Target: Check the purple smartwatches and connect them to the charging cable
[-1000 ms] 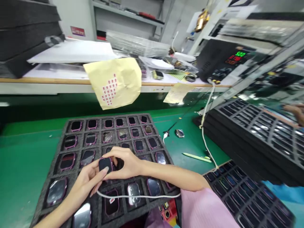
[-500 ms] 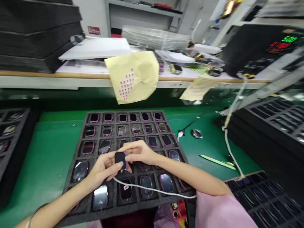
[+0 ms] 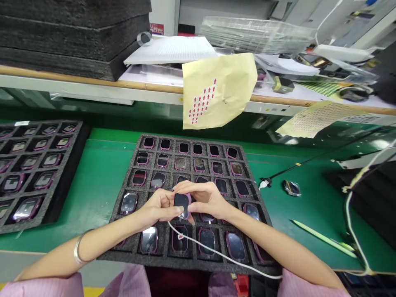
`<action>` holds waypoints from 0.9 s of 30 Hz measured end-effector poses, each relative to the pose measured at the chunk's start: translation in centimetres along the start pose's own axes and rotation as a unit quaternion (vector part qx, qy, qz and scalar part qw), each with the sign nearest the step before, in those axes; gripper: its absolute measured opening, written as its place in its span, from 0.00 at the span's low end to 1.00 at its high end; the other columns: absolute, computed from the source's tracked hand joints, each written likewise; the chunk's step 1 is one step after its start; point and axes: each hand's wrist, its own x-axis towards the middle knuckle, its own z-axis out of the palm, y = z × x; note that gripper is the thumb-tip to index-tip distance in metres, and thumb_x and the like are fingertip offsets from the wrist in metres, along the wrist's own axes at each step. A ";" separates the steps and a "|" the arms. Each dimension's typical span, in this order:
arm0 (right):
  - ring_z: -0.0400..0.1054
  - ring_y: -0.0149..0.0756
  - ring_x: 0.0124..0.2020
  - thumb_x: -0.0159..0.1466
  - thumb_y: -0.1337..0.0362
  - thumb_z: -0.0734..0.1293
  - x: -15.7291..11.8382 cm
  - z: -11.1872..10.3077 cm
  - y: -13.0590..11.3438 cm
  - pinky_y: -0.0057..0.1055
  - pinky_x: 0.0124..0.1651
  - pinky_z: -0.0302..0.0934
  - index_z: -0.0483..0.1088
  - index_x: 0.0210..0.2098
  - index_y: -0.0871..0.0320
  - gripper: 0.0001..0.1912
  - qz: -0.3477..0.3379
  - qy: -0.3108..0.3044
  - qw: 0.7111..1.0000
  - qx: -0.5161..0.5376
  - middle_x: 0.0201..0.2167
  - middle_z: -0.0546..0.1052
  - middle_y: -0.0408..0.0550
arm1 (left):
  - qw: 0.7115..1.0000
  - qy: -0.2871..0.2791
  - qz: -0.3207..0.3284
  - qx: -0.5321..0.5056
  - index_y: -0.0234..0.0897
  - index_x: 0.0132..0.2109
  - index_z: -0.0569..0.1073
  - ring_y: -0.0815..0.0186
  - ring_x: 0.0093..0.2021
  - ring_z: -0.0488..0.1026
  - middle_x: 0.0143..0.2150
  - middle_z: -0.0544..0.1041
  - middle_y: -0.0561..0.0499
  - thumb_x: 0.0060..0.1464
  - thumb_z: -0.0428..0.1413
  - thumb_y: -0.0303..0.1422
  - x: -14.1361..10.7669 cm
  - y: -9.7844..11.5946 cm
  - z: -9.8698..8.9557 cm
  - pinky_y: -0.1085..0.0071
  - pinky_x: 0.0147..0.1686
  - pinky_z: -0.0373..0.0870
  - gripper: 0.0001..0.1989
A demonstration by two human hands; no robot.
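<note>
Between both hands, over the middle of a black foam tray [image 3: 126,252], is a smartwatch [image 3: 181,203] with a dark screen and purple case. My left hand [image 3: 158,205] grips its left side, thumb on the lower part of the screen. My right hand [image 3: 206,200] closes round the top and right side, thumb at the right edge. A white cable [image 3: 216,252] runs from beneath my left hand to the lower right; its end is hidden by the fingers. Below the hands, a watch with a red arrow sticker [image 3: 180,237] lies in a tray compartment among several similar purple watches.
Another foam tray of watches [image 3: 77,165] lies left on the green table [image 3: 102,165]. At right are a wrapped watch [image 3: 291,188], a light green pen [image 3: 323,238] and a black cable [image 3: 287,167]. Yellow sticker paper [image 3: 229,90] hangs from the shelf edge [image 3: 148,88]; black foam blocks [image 3: 74,41] stand above.
The camera view has turned left, so the scene sits further right and more of the left tray shows. Both hands keep their hold on the smartwatch, with little change in grip.
</note>
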 end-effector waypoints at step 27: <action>0.72 0.32 0.31 0.59 0.68 0.70 -0.2 0.6 0.2 0.28 0.30 0.69 0.72 0.46 0.61 0.15 0.036 0.031 0.997 0.065 0.44 0.74 0.56 | 0.997 -0.055 0.029 -0.046 0.27 0.35 0.72 0.81 0.14 0.48 0.26 0.77 0.45 0.51 0.60 0.39 0.6 -0.4 -0.2 0.76 0.15 0.40 0.16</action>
